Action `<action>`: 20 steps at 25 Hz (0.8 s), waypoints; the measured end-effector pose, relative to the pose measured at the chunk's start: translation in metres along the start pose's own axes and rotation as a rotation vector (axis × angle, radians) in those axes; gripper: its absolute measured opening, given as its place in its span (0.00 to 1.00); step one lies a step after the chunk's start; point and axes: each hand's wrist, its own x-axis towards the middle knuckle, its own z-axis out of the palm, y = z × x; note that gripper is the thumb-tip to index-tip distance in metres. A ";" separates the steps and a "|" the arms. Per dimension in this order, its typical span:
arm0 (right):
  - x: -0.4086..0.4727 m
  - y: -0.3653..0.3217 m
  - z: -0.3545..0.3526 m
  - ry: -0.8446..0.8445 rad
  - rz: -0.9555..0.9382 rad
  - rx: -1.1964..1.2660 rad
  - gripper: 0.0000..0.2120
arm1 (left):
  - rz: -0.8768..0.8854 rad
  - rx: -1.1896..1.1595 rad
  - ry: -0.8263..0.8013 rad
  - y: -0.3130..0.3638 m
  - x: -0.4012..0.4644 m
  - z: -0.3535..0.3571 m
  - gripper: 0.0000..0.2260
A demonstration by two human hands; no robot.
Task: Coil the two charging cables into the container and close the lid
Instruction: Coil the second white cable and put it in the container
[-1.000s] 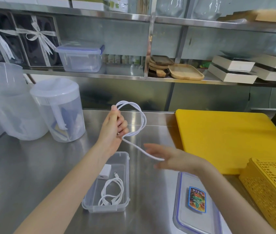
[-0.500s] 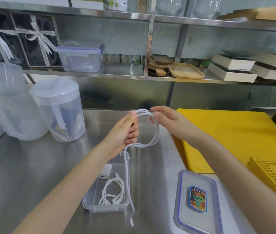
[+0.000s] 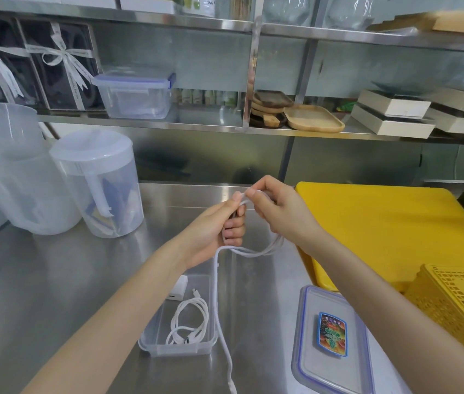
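1. The left hand (image 3: 219,223) has its fingers curled round the gathered loops of the second cable (image 3: 249,250), probably to keep the coil from springing open
2. The right hand (image 3: 279,209) pinches the top of the same coil, likely to lay on the next turn; the loose tail hangs down beside the container (image 3: 176,346) so it can feed upward freely
3. The first cable (image 3: 189,322) lies coiled inside the container next to a white plug (image 3: 178,288)
4. The lid (image 3: 331,373) rests flat on the steel counter (image 3: 54,280) to the right, within reach for closing; its colourful sticker (image 3: 332,334) carries writing too small to read
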 end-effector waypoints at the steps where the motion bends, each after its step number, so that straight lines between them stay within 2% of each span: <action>1: -0.001 0.000 -0.001 -0.017 -0.023 0.002 0.05 | 0.000 -0.008 -0.009 0.000 0.000 -0.001 0.15; 4: -0.003 0.001 -0.001 -0.027 -0.097 0.024 0.09 | -0.024 -0.038 -0.034 0.002 0.000 -0.002 0.14; 7: -0.001 0.003 0.001 0.037 -0.044 0.087 0.09 | -0.038 0.004 -0.019 0.003 0.000 -0.002 0.13; 10: 0.001 0.008 0.001 0.171 -0.019 0.003 0.09 | 0.056 0.242 0.173 0.007 0.001 -0.011 0.13; 12: 0.003 0.013 -0.002 0.259 -0.017 -0.088 0.09 | 0.191 0.284 0.366 0.017 -0.003 -0.019 0.12; 13: 0.004 0.015 -0.003 0.289 -0.006 -0.118 0.10 | 0.242 0.278 0.414 0.024 -0.005 -0.024 0.15; 16: 0.008 0.026 -0.003 0.365 0.061 -0.149 0.10 | 0.213 0.384 0.327 0.038 -0.012 -0.028 0.22; 18: 0.009 0.032 -0.002 0.416 0.099 -0.125 0.11 | 0.052 0.519 0.190 0.037 -0.015 -0.026 0.23; 20: 0.008 0.036 -0.003 0.460 0.131 -0.072 0.11 | -0.199 0.621 0.067 0.030 -0.016 -0.024 0.24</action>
